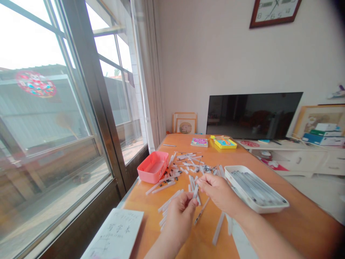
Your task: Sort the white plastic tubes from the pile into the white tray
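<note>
My left hand point(180, 215) is closed, thumb and fingers pinching a translucent pen barrel point(195, 191) above the wooden table. The fingers of my right hand point(217, 189) are pinched at the barrel's upper end; any small part between them is too small to make out. A pen refill with a dark tip point(201, 211) lies below my right hand. Left of my left hand, several loose barrels point(169, 201) lie side by side. Beyond both hands spreads a heap of barrels, small black parts and clear caps point(188, 162).
A red plastic box point(152, 176) stands left of the heap. At right, a white tray point(269, 208) holds several pens. A white notebook point(115, 230) lies front left; a pink booklet point(199, 142) and a yellow box point(225, 144) sit at the far end. Windows point(102, 108) border the left side.
</note>
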